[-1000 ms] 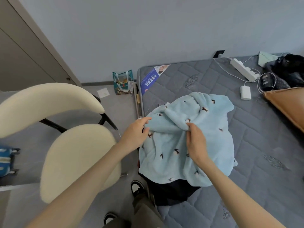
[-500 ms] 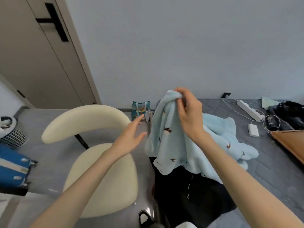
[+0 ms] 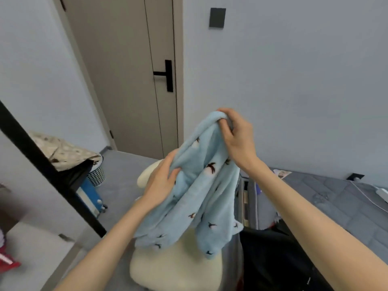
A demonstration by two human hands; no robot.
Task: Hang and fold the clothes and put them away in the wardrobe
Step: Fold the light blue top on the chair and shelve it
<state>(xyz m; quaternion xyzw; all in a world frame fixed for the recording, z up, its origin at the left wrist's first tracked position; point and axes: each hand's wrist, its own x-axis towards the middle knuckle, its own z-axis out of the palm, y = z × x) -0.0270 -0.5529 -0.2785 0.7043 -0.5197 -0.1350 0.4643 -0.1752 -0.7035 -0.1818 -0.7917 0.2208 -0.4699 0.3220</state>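
Observation:
A light blue fleece garment (image 3: 199, 196) printed with small dark birds hangs in the air in front of me, above a cream chair (image 3: 174, 267). My right hand (image 3: 237, 139) grips its top edge, held highest. My left hand (image 3: 161, 181) holds a fold of the cloth lower on its left side, thumb pressed into the fabric. A black garment (image 3: 273, 259) lies on the near corner of the grey mattress (image 3: 327, 198), below and right of the blue one.
A closed beige door (image 3: 130, 80) with a black handle (image 3: 165, 75) stands ahead. A black frame bar (image 3: 48, 171) slants across the left. Behind it sit a blue suitcase (image 3: 90, 196) and a mesh basket (image 3: 95, 175). A white power strip (image 3: 382, 193) lies at the mattress's right edge.
The blue garment has gone from lying on the mattress to hanging clear of it in my right hand. My left hand has taken hold of its side. The view has swung up and left.

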